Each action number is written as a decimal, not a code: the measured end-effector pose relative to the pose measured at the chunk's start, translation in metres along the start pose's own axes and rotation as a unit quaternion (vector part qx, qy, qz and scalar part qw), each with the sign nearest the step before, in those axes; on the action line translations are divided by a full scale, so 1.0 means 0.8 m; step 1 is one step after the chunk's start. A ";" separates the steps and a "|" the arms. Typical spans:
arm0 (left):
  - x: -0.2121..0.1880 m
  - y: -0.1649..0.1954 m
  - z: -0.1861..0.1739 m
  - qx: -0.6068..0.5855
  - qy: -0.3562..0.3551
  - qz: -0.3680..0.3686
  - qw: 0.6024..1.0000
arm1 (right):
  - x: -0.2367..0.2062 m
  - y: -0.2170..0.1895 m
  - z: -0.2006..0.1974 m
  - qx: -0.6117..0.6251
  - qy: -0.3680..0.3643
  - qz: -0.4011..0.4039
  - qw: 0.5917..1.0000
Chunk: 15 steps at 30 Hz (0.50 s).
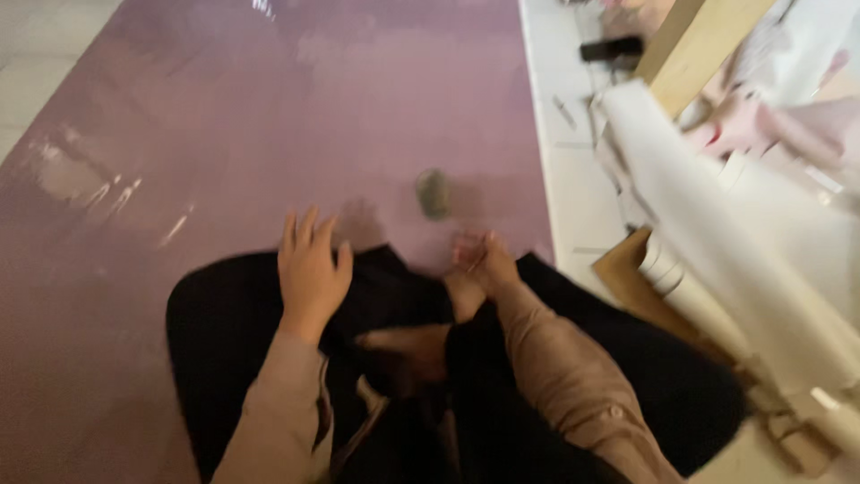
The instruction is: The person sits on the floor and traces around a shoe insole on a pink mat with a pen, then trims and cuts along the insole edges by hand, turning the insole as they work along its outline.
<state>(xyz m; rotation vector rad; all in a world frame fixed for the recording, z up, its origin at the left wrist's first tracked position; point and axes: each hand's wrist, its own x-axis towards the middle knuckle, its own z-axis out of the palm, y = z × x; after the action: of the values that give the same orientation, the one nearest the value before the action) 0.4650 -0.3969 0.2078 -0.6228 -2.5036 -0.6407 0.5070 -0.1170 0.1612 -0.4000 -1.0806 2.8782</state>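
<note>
The view is blurred and looks down at a person seated cross-legged on a glossy mauve sheet that covers most of the floor; dark trousers fill the lower frame. The left hand lies flat on the left knee, palm down, fingers spread and holding nothing; the right hand is out just beyond the right knee, near the sheet's surface, its fingers bunched together, though the blur hides whether they pinch anything; both arms are in tan sleeves. A small grey-green lump sits on the mauve sheet just ahead of the right hand, apart from it, not touched. To the right, past the sheet's edge, a white floor strip carries scraps; beside it a long roll of white paper leans across pieces of brown cardboard, and a pale wooden board lies near the top. The risk, judged from here: the sheet looks slick and shiny, so a shifting knee could crease or scuff it; the leaning roll, close to the right leg, could slide onto it if nudged.
</note>
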 end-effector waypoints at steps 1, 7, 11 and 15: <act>0.002 -0.005 -0.002 0.008 -0.007 0.004 1.000 | -0.003 0.006 0.009 -0.010 0.011 -0.006 1.000; 0.041 -0.006 0.026 0.018 -0.139 0.036 0.990 | -0.012 0.020 0.056 0.053 0.033 -0.040 0.997; 0.041 -0.033 0.057 0.024 -0.218 0.009 0.976 | -0.001 0.028 0.047 -0.040 0.076 -0.043 0.995; 0.003 -0.087 0.100 -0.003 -0.304 0.010 0.953 | 0.034 0.053 0.017 -0.466 0.244 -0.006 0.851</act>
<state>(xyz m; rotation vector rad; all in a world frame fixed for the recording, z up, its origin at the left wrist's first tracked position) 0.4003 -0.4079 0.1249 -0.9634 -3.0503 -0.5005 0.4793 -0.1545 0.1369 -1.0484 -2.2082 1.8162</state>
